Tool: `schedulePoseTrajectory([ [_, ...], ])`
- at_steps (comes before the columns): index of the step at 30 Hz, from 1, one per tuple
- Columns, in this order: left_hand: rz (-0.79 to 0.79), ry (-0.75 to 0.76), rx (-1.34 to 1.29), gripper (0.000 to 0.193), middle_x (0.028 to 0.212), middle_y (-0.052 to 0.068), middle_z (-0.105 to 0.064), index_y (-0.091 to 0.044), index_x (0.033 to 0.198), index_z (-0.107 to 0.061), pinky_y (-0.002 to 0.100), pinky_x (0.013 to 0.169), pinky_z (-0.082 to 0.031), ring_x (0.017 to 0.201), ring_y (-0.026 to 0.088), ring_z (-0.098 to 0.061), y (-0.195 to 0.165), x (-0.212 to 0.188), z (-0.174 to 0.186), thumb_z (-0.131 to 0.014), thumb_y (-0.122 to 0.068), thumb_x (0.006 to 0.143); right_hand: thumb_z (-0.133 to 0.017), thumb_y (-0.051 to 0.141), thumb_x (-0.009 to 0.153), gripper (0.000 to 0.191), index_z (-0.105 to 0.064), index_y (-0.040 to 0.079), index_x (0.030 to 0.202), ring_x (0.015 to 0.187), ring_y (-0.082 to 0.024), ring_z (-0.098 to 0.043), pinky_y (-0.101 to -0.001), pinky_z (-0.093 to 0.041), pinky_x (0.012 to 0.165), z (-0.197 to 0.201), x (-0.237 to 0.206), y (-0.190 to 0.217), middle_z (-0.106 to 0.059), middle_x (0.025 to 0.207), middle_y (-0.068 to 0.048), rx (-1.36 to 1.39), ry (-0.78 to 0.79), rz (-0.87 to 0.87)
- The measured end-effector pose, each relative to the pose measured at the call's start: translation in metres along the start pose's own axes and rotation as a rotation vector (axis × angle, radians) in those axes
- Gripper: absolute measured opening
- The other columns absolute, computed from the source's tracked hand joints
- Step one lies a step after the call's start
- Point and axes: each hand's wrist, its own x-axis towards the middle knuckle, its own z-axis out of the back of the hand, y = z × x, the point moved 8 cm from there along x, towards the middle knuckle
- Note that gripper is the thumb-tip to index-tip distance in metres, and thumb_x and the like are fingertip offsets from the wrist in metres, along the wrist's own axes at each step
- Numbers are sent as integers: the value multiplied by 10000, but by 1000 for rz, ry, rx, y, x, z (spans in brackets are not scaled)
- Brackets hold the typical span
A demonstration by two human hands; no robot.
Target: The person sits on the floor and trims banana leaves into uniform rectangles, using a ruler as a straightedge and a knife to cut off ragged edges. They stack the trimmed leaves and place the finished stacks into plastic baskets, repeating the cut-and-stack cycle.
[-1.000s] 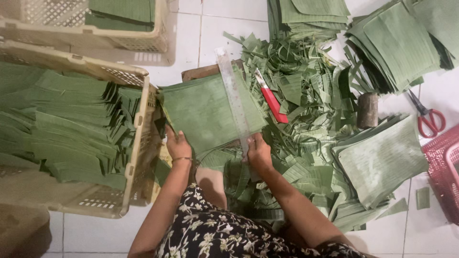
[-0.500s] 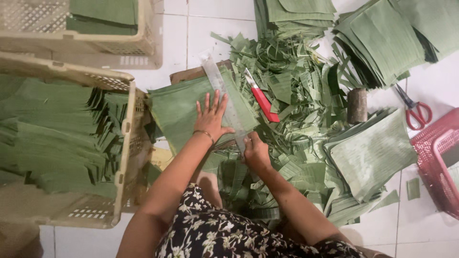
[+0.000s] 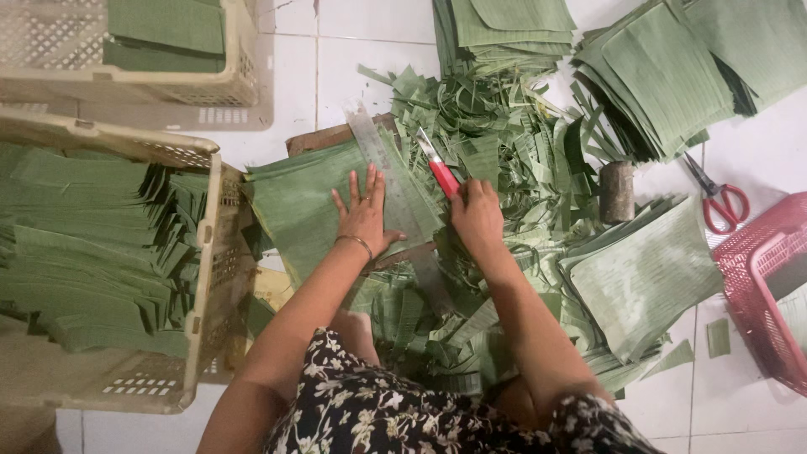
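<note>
Leaf scraps (image 3: 504,143) litter white tiled floor (image 3: 361,42).

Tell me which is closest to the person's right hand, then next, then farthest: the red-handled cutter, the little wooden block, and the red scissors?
From the right hand:
1. Red-handled cutter, at the fingertips, just up-left.
2. Wooden block, standing to the right among leaf scraps.
3. Red scissors, farther right on the white floor, beside the red basket.
</note>
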Motion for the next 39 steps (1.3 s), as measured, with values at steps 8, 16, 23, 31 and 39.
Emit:
schedulePoseTrajectory([
  [8,40,-10,-19,1327,1722,57,99,-84,1629,-17,700,1218,-11,1576,385,64,-5,-7,14,-855,-567,721,-704,159,807,359,-582,44,1124,1051,-423,-661,-496,-552,891,-49,40,-15,-680,1109,-209,-237,248,-75],
  [16,27,-55,-54,1370,1718,69,75,-106,1629,17,686,1233,-15,1582,377,57,0,-3,8,-877,-558,694,-812,285,820,520,-500,34,1151,862,-436,-712,-491,-550,771,52,8,-39,-698,1001,-242,338,-199,-339],
  [23,-1,-78,-58,1417,1727,83,94,-130,1622,79,705,1217,-15,1582,387,59,4,1,1,-871,-594,680,-632,228,924,273,-536,89,1139,872,-478,-673,-525,-515,741,-25,-67,-17,-691,923,-261,366,225,-262],
  [31,-48,-82,-70,1448,1719,92,118,-110,1613,111,706,1216,22,1579,371,82,9,7,-9,-861,-623,671,-770,258,868,318,-575,85,1049,872,-446,-673,-491,-528,750,-69,-105,-21,-699,909,-214,351,225,-303],
  [39,-49,-70,-101,1430,1723,88,115,-110,1617,108,690,1219,59,1581,359,100,9,6,-10,-867,-584,685,-764,227,838,283,-633,62,1027,837,-364,-727,-438,-539,764,-62,-102,-14,-718,878,-200,458,316,-425],
])
